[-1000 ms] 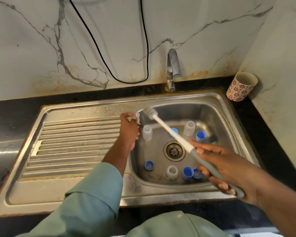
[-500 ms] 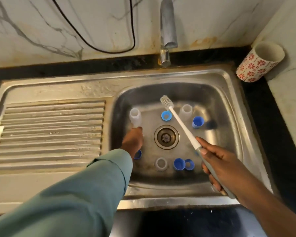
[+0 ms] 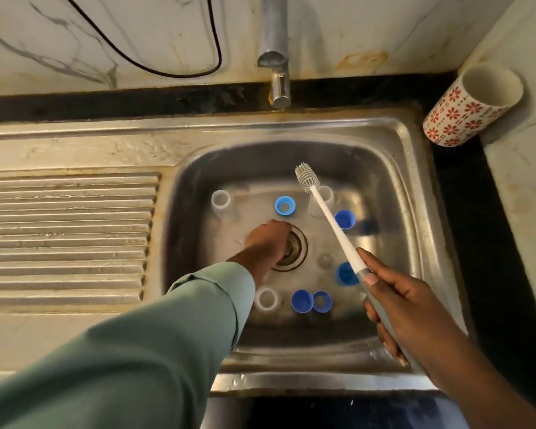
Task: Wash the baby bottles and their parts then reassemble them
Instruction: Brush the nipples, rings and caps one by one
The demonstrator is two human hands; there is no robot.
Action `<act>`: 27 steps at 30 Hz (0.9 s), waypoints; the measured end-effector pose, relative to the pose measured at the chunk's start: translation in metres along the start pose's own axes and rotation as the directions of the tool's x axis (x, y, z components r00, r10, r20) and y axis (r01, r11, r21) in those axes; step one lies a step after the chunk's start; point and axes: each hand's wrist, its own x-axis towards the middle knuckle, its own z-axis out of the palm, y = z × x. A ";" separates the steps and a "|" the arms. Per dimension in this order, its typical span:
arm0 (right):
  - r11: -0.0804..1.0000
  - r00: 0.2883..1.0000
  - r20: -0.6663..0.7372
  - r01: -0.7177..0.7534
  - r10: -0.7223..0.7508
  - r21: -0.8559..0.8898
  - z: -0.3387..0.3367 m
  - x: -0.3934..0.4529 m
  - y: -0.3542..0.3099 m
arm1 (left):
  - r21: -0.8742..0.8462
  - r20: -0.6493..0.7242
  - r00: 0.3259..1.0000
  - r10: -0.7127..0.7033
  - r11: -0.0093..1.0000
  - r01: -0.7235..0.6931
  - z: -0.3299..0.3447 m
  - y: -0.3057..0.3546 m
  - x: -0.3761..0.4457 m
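Three clear bottle bodies stand upright in the steel sink (image 3: 399, 181): one far left (image 3: 221, 205), one far right (image 3: 321, 201) partly behind the brush, one at the front (image 3: 266, 298). Blue rings and caps lie around them (image 3: 285, 205) (image 3: 344, 218) (image 3: 302, 300) (image 3: 322, 301) (image 3: 344, 275). A small clear nipple (image 3: 325, 260) lies right of the drain. My left hand (image 3: 270, 239) reaches down to the drain's left edge, fingers hidden beneath it. My right hand (image 3: 393, 301) grips the white-and-grey bottle brush (image 3: 331, 224), whose bristle head hovers above the far-right bottle.
The tap (image 3: 274, 41) rises from the back rim, not running. A ribbed drainboard (image 3: 68, 236) lies left of the basin. A floral cup (image 3: 471, 106) stands in the back right corner on the dark counter. A black cable (image 3: 167, 69) hangs on the marble wall.
My left hand went from the drainboard edge down into the basin, then from the front-left blue ring to the drain. That ring no longer shows there. The brush shifted slightly right.
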 end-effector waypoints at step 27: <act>0.668 0.950 0.171 0.307 -0.262 -0.678 -0.008 -0.065 -0.006 | -0.924 0.086 0.953 -0.289 -0.381 -0.032 -0.096 -0.052 -0.116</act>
